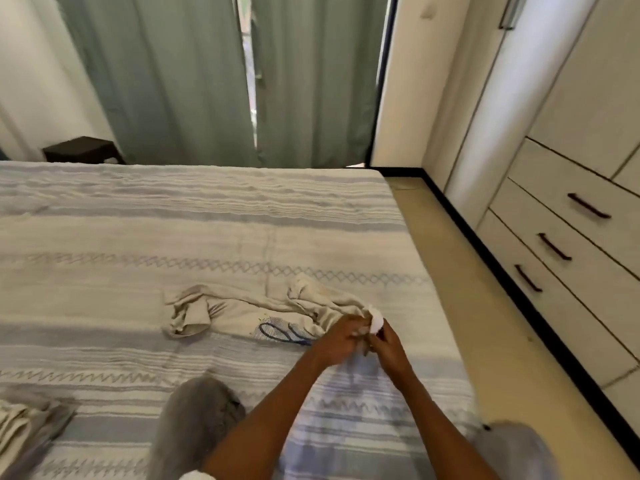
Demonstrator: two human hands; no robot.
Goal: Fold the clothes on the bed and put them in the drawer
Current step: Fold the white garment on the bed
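Note:
A crumpled beige garment (239, 311) with a blue print lies on the striped bed (173, 237), near its right side. My left hand (337, 341) and my right hand (388, 346) meet at the garment's right end. Together they hold a small white cloth piece (375, 318) between them, fingers curled round it. Three shut drawers (568, 237) with dark handles sit in the wardrobe at the right. A grey piece of clothing (197, 420) lies on the bed close to me.
More beige fabric (24, 420) lies at the bed's lower left. Green curtains (207, 81) hang behind the bed. A dark stool (81, 148) stands at the far left. A strip of tan floor (485, 306) runs between bed and wardrobe.

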